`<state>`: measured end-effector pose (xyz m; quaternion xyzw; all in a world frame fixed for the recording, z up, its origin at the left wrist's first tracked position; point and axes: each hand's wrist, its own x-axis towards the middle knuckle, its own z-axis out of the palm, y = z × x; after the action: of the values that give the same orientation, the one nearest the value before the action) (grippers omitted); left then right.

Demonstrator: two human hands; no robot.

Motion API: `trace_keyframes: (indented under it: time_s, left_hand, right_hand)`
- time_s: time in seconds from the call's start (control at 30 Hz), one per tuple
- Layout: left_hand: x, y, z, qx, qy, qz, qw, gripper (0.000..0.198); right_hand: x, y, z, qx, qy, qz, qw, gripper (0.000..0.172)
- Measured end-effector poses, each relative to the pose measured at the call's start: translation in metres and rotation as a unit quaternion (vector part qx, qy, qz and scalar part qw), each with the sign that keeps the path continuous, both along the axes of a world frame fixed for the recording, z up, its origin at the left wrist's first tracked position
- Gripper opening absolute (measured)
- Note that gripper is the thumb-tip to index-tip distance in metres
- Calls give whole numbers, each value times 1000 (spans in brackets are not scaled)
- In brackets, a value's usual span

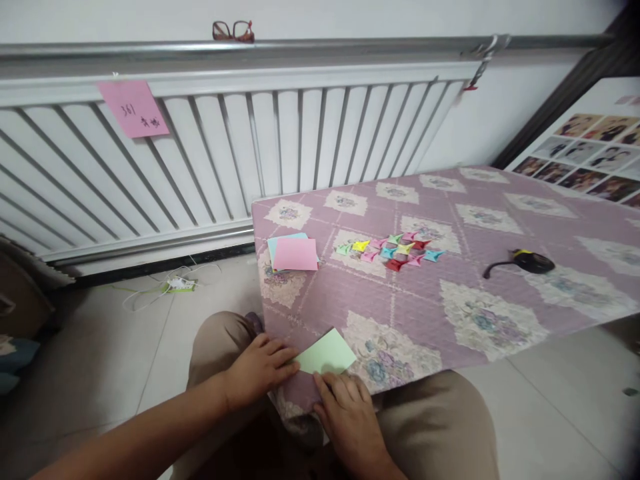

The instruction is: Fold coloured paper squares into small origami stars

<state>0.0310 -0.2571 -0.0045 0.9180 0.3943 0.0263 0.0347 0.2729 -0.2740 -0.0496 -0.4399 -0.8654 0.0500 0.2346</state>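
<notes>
Lilac tablecloth (400, 313); left hand (257, 373), right hand (350, 413), open flat fingers (333, 385) on green paper (327, 353).

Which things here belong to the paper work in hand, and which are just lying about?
In use: light green sheet, touched by left hand and right hand; likely also the stack of coloured paper and small folded paper pieces.
Lying about: black gadget on the table; glasses on the rail; pink note on the radiator; photo sheet; cord on the floor.
</notes>
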Motion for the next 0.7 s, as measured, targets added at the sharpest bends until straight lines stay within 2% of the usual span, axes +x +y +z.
trace_keyframes:
  time_s: [0.23, 0.47, 0.6, 0.7]
  left_hand:
    - [-7, -10, -8, -29, 9, 30, 999, 39]
    - [-15, -15, -22, -50, -20, 32, 998, 44]
    - [-8, -10, -17, -54, -63, 67, 994, 34]
    - [9, -7, -7, -52, -95, 134, 985, 23]
  right_hand:
    - [21, 4, 4, 16, -14, 6, 1000, 32]
    - [35, 6, 11, 26, -43, 18, 999, 29]
    - [30, 7, 14, 2, -26, -2, 1000, 27]
    - [24, 9, 17, -12, -4, -23, 1000, 21]
